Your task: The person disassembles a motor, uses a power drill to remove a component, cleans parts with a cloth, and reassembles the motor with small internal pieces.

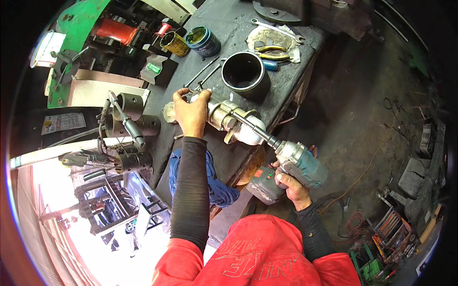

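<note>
Silver metal assembly [218, 114] on bench [224, 19]; teal impact wrench [307, 168] at its four o'clock, extension bar [255, 128] over assembly. Left hand [192, 114]: fingers part-curled, holding ten-o'clock end. Right hand [292, 188]: fingers closed around wrench grip. Judged mid-bolting; tightening or loosening unclear. Hollow cylinder [260, 88], one o'clock, separate.

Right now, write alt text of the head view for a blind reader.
A person's right hand holds a teal power tool, its long shaft reaching over a metal assembly that the left hand touches. An open cylinder and blue cloth rest on the dark bench.
</note>
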`<state>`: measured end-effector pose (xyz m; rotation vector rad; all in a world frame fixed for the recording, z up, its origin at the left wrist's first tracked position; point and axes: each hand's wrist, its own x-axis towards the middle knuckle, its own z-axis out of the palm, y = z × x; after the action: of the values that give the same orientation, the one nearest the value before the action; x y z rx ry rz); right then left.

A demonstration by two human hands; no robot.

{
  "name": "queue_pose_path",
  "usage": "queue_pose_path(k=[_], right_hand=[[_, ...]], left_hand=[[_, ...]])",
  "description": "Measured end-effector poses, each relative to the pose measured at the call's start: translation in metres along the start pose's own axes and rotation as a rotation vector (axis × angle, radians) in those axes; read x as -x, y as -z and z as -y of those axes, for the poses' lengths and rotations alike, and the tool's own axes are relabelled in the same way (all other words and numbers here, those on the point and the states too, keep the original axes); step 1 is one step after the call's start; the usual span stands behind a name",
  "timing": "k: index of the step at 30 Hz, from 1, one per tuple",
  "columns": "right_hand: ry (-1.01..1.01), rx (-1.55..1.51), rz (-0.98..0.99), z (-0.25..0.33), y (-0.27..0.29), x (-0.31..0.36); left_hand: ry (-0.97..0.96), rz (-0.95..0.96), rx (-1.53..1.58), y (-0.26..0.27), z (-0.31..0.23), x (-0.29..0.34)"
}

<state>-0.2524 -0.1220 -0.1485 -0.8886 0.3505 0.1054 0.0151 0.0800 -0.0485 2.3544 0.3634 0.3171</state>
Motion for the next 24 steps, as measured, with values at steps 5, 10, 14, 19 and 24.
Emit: queue_pose_path(k=[5, 10, 14, 19, 24], right_hand=[[0.005, -0.088, 0.011, -0.001, -0.006, 0.002], [0.034, -0.163, -0.007, -0.006, -0.017, 0.004], [0.026, -0.122, -0.005, -0.009, -0.018, 0.008], [0.188, 0.275, -0.025, -0.01, -0.005, 0.01], [0.089, 0.136, -0.024, -0.015, 0.006, 0.008]], left_hand=[[0.078, 0.045, 0.062, -0.005, -0.002, -0.004], [0.199, 0.114, 0.219, -0.003, -0.001, -0.009], [0.193, 0.088, 0.136, -0.005, -0.005, -0.011], [0.231, 0.11, 0.228, -0.007, -0.007, -0.01], [0.244, 0.112, 0.294, -0.003, -0.015, -0.004]])
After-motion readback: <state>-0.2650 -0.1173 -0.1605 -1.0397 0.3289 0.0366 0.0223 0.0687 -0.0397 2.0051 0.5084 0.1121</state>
